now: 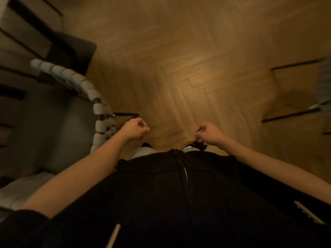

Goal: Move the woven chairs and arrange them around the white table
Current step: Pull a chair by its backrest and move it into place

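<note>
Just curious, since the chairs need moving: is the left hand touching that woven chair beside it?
Apart. The head view shows the left hand loosely curled over bare floor, with a gap to the woven chair.

Floor (pixel 188 65): warm honey-brown wood, laid in a herringbone pattern.
Woven chair (pixel 100 113): pale grey bands wrapped over a dark frame; seat cushion grey (dim light mutes it).
Second chair (pixel 325 83): grey striped weave, black legs.
Hooded top (pixel 161 194): black, with a black drawstring.
</note>
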Demonstrator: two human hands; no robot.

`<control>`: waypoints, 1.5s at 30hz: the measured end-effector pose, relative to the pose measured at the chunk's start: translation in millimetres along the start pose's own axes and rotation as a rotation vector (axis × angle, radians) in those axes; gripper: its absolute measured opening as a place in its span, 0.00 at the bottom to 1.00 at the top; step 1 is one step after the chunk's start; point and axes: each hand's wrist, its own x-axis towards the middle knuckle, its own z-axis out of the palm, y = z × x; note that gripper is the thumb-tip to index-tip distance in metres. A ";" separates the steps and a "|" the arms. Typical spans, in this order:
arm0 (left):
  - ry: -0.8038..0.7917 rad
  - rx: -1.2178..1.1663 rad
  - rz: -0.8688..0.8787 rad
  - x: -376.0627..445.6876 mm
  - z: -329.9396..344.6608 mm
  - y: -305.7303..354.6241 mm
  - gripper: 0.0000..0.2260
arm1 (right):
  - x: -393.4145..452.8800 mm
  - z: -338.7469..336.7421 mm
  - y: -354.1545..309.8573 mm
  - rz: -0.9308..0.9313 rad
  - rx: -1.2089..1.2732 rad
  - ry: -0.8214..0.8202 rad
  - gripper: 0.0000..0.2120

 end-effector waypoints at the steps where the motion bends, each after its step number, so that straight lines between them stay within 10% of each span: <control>1: -0.015 0.038 0.010 5.8 7.6 15.8 0.03 | -2.3 -11.2 13.5 0.012 0.018 0.006 0.02; 18: -0.283 0.553 0.255 97.1 137.1 296.1 0.01 | -11.9 -189.2 196.3 0.216 0.362 0.216 0.02; 45: -0.523 1.078 0.458 266.2 294.1 721.5 0.04 | 63.4 -471.4 263.1 0.406 0.828 0.455 0.03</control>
